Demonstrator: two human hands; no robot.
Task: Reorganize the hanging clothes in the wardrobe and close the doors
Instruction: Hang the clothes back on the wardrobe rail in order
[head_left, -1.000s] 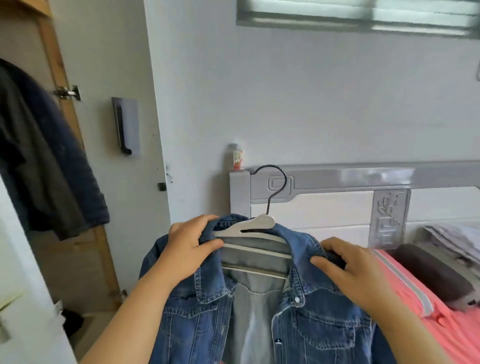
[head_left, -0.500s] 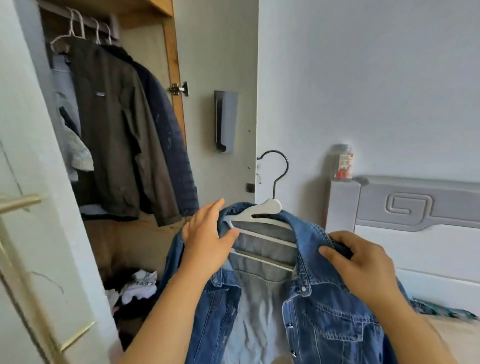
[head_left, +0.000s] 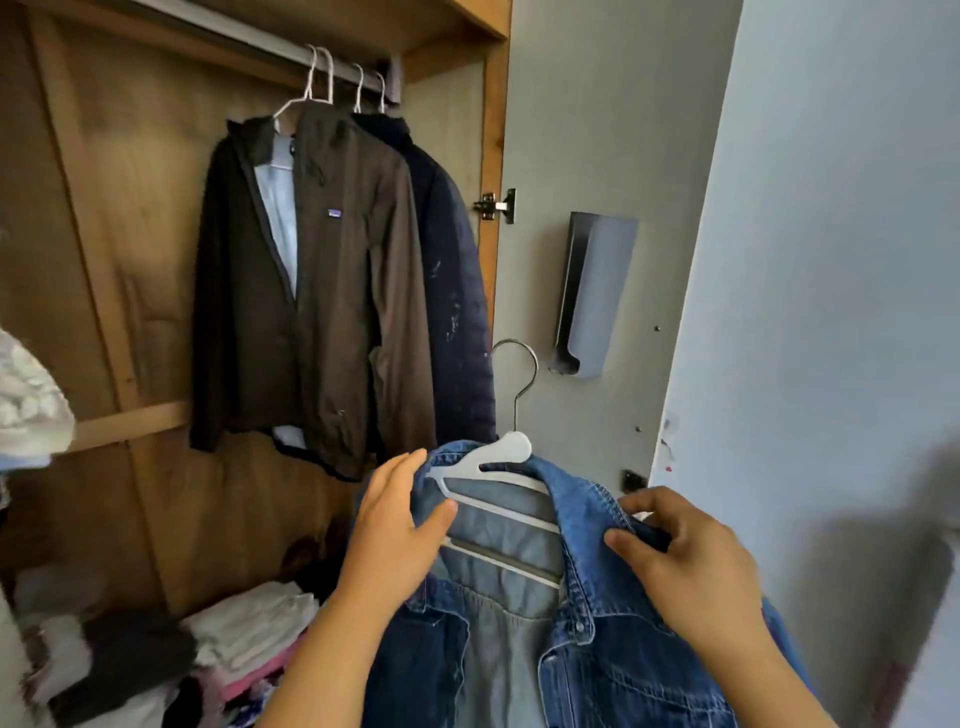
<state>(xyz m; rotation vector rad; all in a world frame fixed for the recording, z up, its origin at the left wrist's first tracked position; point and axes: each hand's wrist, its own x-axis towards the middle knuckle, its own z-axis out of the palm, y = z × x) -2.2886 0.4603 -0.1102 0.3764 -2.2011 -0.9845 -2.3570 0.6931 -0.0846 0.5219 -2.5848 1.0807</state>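
The rail is left bare to the left of the brown jacket. Its right end is occupied by that jacket and the navy coat, touching, beside the open door. The wardrobe floor is covered by folded clothes.

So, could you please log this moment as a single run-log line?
left hand: grips denim jacket collar | right hand: grips collar | white hanger: in jacket, off rail | brown jacket: hung
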